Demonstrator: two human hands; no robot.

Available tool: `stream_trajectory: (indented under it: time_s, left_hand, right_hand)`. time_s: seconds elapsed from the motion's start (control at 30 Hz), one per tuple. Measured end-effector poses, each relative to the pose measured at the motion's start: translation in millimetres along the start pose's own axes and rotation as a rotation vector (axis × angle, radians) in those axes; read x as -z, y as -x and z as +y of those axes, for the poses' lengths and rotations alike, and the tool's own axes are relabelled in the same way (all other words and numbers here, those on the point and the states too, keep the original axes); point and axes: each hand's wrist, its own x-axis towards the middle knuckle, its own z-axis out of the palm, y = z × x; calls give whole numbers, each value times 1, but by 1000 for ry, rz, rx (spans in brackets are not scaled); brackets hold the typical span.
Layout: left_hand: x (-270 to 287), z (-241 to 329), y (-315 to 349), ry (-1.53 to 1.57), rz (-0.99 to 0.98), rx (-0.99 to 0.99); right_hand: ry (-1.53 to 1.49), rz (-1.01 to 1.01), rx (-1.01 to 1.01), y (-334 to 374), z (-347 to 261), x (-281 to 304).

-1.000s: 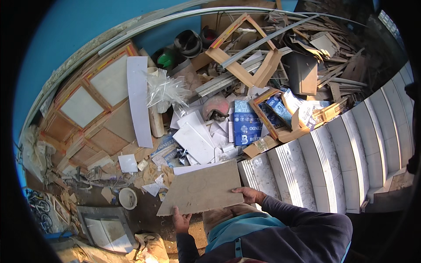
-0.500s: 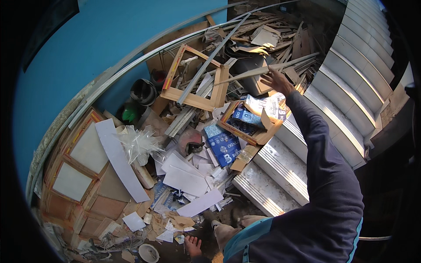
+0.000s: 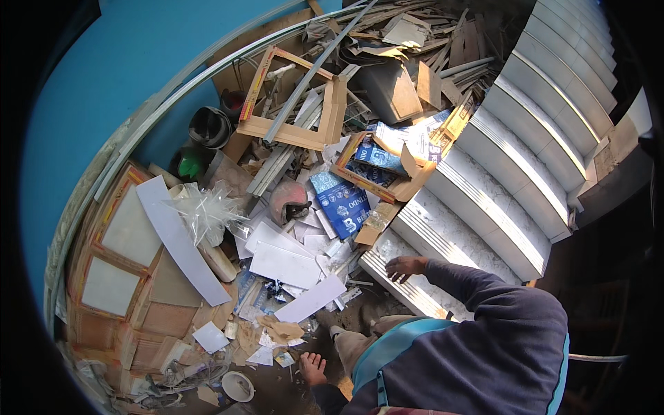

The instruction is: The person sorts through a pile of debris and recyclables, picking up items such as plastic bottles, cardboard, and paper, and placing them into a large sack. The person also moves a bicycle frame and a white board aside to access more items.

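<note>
My right hand [image 3: 406, 267] is held over the lowest white stair steps [image 3: 436, 232], fingers apart and slightly curled, with nothing in it. Low in the picture, my left hand [image 3: 313, 368] hangs above the dark floor, palm partly turned up and fingers loosely spread, also holding nothing. Nearest to the left hand lie torn paper scraps [image 3: 261, 355] and a long white panel strip [image 3: 311, 299]. A crumpled brown cardboard piece [image 3: 377, 223] and a blue printed carton [image 3: 346, 209] lie just beyond the right hand.
A heap of wood scraps [image 3: 477, 41] fills the far end. Cardboard frames [image 3: 294, 142], a metal channel [image 3: 318, 69] and a rounded pinkish helmet-like thing [image 3: 287, 200] lie in the debris. Wooden panels [image 3: 111, 285] lean at left beside the blue wall [image 3: 138, 62]. A white bucket [image 3: 238, 386] stands low.
My right hand has drawn back from the far heap to the lower steps. The long thin strip beside it earlier no longer shows there. My left hand has shifted slightly right.
</note>
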Motion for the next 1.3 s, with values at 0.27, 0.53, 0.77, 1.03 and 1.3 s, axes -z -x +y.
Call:
stream_trajectory:
  time_s: [0.27, 0.53, 0.77, 1.03, 1.3]
  left_hand:
    - [-1, -4, 16, 3, 31, -35]
    - [-43, 114, -50, -59, -43, -169]
    - [-147, 316, -227, -430, -51, -556]
    - [-259, 563, -414, -978, 527, -1100]
    - [-269, 490, -499, -1271, -165, -1252]
  right_hand:
    - [491, -12, -765, 135, 348, -12]
    - [-285, 393, -421, 81, 215, -35]
    - [-162, 347, 10, -38, -12, -105]
    - [-56, 408, -159, -5, 11, -201]
    - [-364, 361, -530, 27, 55, -225]
